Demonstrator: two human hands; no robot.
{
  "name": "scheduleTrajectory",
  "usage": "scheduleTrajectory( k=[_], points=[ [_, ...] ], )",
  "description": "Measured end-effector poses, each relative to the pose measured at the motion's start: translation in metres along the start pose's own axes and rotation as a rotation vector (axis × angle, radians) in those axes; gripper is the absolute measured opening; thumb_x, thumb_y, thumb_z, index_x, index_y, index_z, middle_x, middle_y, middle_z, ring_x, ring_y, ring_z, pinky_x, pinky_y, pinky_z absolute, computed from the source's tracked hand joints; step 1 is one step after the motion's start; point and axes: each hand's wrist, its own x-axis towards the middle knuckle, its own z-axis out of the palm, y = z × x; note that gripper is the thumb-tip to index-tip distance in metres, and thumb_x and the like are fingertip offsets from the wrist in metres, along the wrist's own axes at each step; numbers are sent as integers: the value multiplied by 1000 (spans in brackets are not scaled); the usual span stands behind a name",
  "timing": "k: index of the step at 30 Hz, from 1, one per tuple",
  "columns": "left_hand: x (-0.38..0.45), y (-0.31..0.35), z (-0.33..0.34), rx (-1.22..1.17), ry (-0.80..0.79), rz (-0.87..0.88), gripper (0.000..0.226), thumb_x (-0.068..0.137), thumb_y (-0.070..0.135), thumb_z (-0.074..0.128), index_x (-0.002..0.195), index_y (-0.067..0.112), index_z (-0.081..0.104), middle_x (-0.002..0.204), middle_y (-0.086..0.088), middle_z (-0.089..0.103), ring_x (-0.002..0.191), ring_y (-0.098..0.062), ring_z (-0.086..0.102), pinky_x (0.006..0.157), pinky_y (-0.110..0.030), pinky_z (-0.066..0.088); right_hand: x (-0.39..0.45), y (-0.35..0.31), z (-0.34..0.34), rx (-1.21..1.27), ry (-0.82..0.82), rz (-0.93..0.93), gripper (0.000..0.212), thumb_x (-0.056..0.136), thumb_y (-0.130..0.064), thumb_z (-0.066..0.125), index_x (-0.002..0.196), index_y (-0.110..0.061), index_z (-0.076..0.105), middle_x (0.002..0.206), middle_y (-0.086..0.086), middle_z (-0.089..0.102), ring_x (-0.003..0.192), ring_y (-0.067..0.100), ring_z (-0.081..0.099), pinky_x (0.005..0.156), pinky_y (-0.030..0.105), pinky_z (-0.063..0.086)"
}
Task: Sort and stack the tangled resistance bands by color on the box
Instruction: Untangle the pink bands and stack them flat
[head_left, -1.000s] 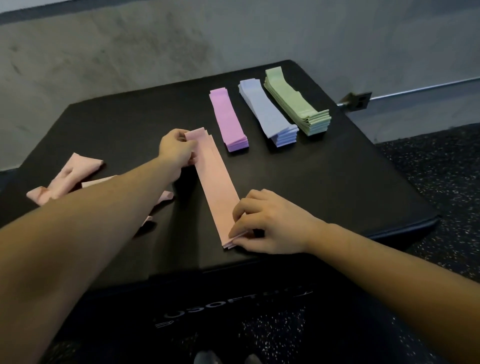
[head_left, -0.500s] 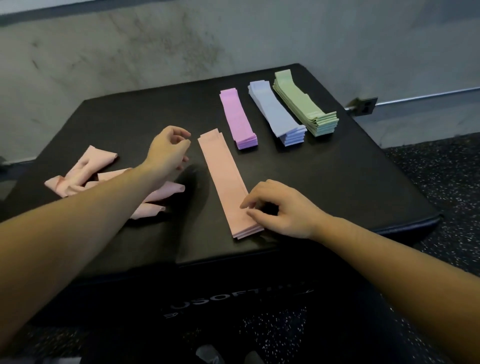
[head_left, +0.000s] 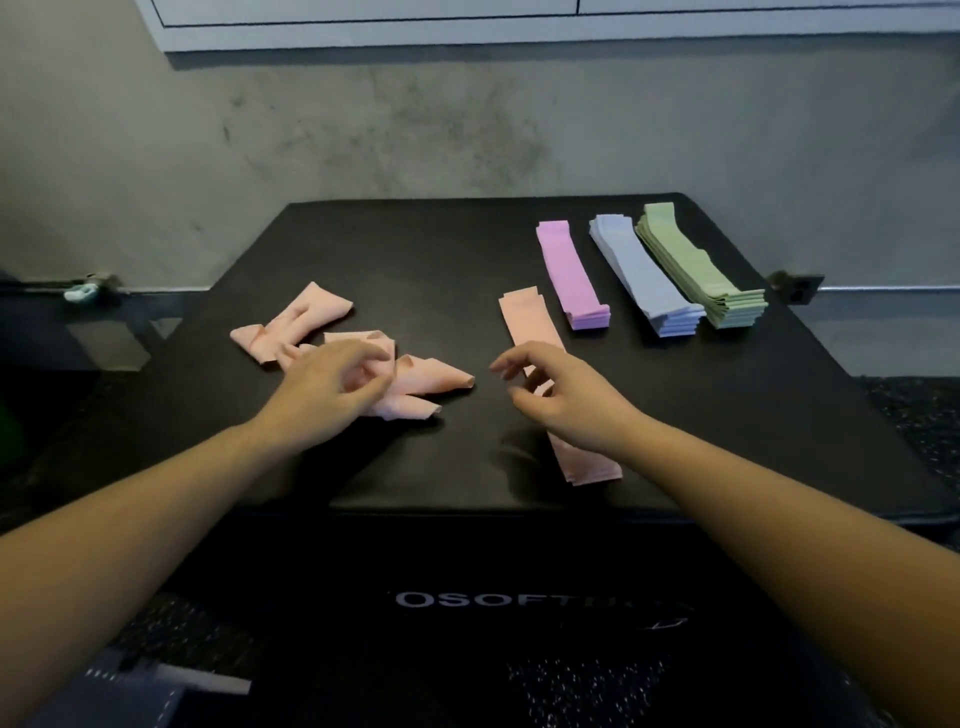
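Progress check from my remote station. On the black box (head_left: 467, 249) three colour stacks stand finished at the far right, side by side: the purple stack (head_left: 571, 278), the blue stack (head_left: 644, 275) and the green stack (head_left: 698, 265). I judge these colours done.

The pink stack (head_left: 530, 317) is begun. It lies flat, just left of the purple stack, running toward the near edge of the box, and appears only a few bands thick.

Outstanding: the tangled pink bands (head_left: 311, 325), a loose heap on the left half of the box, well apart from the stacks. I count several bands there, though the folds make an exact number uncertain.

The left hand (head_left: 332, 395) is on the near end of that heap, fingers curled into the fabric; its grip appears to be closing on one pink band, but the knuckles hide the contact and I cannot confirm a firm hold. The right hand (head_left: 561, 400) hovers above the pink stack, fingers loosely spread and holding nothing.

Assessment: the task is well advanced; what is left is to untangle, flatten and stack the remaining pink bands.
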Motion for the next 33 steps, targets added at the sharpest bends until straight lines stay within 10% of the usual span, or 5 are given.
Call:
scheduleTrajectory(
  k=[6,13,19,27,33],
  points=[
    [-18,-27,2,7,-35,0,37,87,61,61,117,38,64,120,17,64,114,-6,57,102,-39,48,36,-39,44,-144,-193,-43,21,94,-25,67,115,-27,67,118,-11,64,104,10,62,95,30,52],
    [-26,-34,21,49,159,38,25,94,42,62,108,24,72,119,10,68,113,-9,58,100,-36,44,59,-34,73,-524,-219,-170,66,86,-48,71,146,-36,44,151,-10,46,140,17,37,113,41,34],
    [-30,-36,22,69,239,112,31,93,51,55,105,25,69,112,13,68,108,-10,59,96,-30,41,66,-20,73,-602,-222,-120,41,97,-42,60,138,-36,56,128,-5,64,116,19,51,99,39,43],
    [-31,-37,21,101,321,145,29,99,42,52,115,25,70,120,11,69,117,-12,60,103,-39,42,59,-15,66,-260,-21,-195,35,103,-38,46,128,-30,69,121,-2,66,114,14,57,103,31,41],
    [-34,-36,24,157,332,156,39,100,24,55,138,28,61,135,8,64,126,-12,55,103,-26,33,52,-35,53,298,159,109,25,108,-21,43,102,-32,65,113,-9,65,107,5,58,95,23,47]
  ],
)
